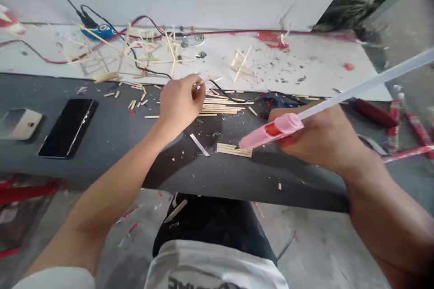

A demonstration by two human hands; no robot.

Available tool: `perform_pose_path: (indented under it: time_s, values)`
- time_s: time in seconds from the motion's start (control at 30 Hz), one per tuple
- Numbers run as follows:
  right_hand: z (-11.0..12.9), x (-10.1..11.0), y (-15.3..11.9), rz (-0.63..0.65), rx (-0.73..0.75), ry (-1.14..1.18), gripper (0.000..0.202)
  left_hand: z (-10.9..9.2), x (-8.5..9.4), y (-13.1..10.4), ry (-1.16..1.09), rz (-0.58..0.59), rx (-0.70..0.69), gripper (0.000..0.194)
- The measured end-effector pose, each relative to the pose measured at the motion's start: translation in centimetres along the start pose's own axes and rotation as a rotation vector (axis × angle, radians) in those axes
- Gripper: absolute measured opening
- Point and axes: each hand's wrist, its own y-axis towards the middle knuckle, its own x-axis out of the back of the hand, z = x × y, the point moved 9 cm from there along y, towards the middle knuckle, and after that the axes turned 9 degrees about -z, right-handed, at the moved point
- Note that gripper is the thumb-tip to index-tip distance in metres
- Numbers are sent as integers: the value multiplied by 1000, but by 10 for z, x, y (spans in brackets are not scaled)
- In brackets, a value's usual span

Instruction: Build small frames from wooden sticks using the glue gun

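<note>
My left hand (183, 99) is closed, its fingers pinching a thin wooden stick (206, 82) above a loose pile of sticks (220, 108). My right hand (315, 137) is wrapped round a pink glue gun (267, 133) with a long white glue stick (366, 83) out of its back. The gun's tip is over a small flat row of short sticks (233, 150) lying side by side on the dark table (203, 180). Whether the tip touches them I cannot tell. A narrow white strip (200, 145) lies left of the row.
A black phone (68, 128) and a white case (21, 124) lie at the left. Behind are stick frames (240, 64), cables and a blue power strip (98, 32) on a white board (322, 67). A dark red-handled tool (376, 113) is at the right.
</note>
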Motion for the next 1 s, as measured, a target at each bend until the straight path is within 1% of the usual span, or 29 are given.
perform_pose_path:
  time_s: [0.17, 0.3, 0.5, 0.67, 0.8, 1.0]
  values:
    - [4, 0, 2, 10, 31, -50, 14, 1, 0, 1, -46, -12, 24, 19]
    - [1, 3, 0, -3, 23, -100, 14, 1, 1, 1, -77, -28, 22, 19]
    - [3, 5, -1, -27, 55, -146, 12, 2, -1, 1, -72, -9, 45, 17]
    - [3, 6, 0, -33, 56, -151, 11, 1, -1, 1, -44, -9, 31, 15]
    - [4, 4, 0, -38, 78, -209, 10, 1, 0, 1, -31, 2, 35, 15]
    - [2, -3, -1, -2, 71, -268, 5, 0, 0, 1, -20, 17, 31, 17]
